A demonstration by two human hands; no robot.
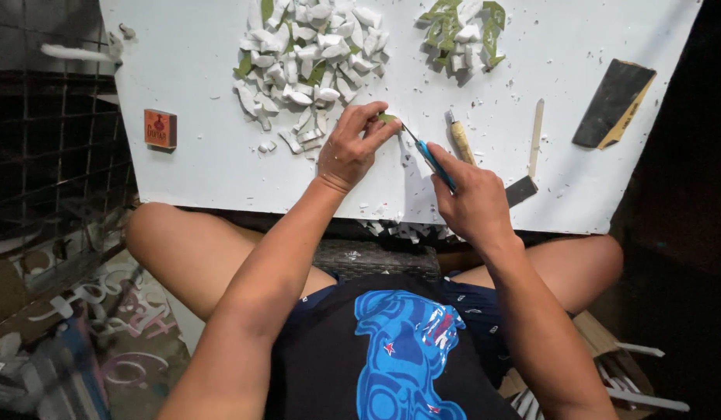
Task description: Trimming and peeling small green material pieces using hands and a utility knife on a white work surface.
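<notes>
Your left hand (349, 146) pinches a small green-and-white piece (387, 118) against the white board (205, 163), just below the big chip pile (310, 58). Your right hand (471, 201) is closed around a blue-handled knife (429, 155), its tip at the piece. Keep the blade angled away from your fingertips and cut shallow. A wooden-handled tool (460, 140), a flat stick (536, 132) and a dark block (613, 103) lie close to your right; a small red box (160, 128) sits well left.

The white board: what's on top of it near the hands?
On the white board: a big pile of white chips, a smaller pile, a matchbox, a dark flat block. The left hand covers whatever lies beneath it.
</notes>
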